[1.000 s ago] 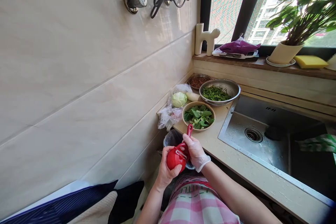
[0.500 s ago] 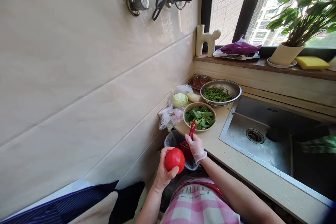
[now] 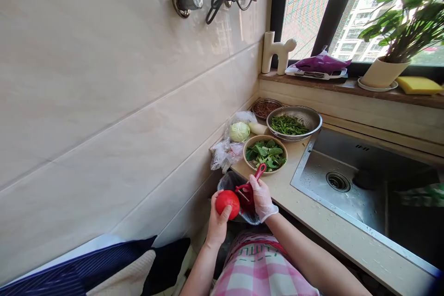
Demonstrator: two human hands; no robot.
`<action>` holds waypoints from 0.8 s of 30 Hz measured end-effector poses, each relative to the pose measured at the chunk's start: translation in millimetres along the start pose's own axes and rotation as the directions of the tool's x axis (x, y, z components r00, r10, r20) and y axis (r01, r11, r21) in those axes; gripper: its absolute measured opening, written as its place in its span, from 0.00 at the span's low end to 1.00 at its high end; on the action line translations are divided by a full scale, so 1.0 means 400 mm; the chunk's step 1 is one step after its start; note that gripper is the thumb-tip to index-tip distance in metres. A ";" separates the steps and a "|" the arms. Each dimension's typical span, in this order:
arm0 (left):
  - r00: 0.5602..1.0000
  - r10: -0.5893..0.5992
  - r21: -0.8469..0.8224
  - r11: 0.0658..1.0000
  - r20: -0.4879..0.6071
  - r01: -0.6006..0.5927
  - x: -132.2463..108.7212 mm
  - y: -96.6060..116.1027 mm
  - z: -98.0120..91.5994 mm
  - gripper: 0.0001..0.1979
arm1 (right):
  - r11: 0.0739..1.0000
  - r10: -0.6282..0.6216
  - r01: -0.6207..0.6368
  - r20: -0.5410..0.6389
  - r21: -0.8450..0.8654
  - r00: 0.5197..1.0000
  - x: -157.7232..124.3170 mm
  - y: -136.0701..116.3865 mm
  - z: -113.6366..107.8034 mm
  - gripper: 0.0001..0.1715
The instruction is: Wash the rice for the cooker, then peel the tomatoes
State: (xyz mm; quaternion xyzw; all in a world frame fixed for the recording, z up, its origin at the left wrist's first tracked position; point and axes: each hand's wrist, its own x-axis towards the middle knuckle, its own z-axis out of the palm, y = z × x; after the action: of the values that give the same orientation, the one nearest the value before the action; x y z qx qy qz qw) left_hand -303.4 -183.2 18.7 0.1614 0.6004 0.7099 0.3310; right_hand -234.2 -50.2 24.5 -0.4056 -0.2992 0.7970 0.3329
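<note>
A round red tomato [image 3: 227, 204] is held in my left hand [image 3: 217, 225], with the thumb across its front and the fingers behind it. My right hand [image 3: 262, 199], in a clear glove, grips a red peeler [image 3: 259, 172] by its handle. The peeler's blade end points left, close beside the tomato with a small gap. Both hands are over a bin lined with a clear bag [image 3: 227, 183], which holds something red below the peeler.
Behind the hands, a beige basket of leafy greens [image 3: 245, 153] stands at the counter edge. Beyond it are a steel colander of green vegetables [image 3: 317, 122], a cabbage [image 3: 239, 132], a white radish [image 3: 258, 128] and plastic bags [image 3: 222, 155]. The sink [image 3: 360, 208] lies right.
The tomato has turned and moved slightly left and up in my left hand. My right hand has shifted a little right, and the peeler is tilted more, its blade end now showing.
</note>
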 end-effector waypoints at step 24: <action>0.982 0.017 -0.008 1.000 0.188 -0.016 -0.014 -0.004 -0.017 0.33 | 0.984 0.144 -0.156 0.123 0.090 0.982 -0.029 -0.010 0.046 0.26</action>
State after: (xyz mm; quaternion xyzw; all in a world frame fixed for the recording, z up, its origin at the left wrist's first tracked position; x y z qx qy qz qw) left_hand -303.1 -192.1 16.7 0.2316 0.5629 0.6960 0.3808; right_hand -243.2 -60.4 41.7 -0.3630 -0.2467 0.8559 0.2736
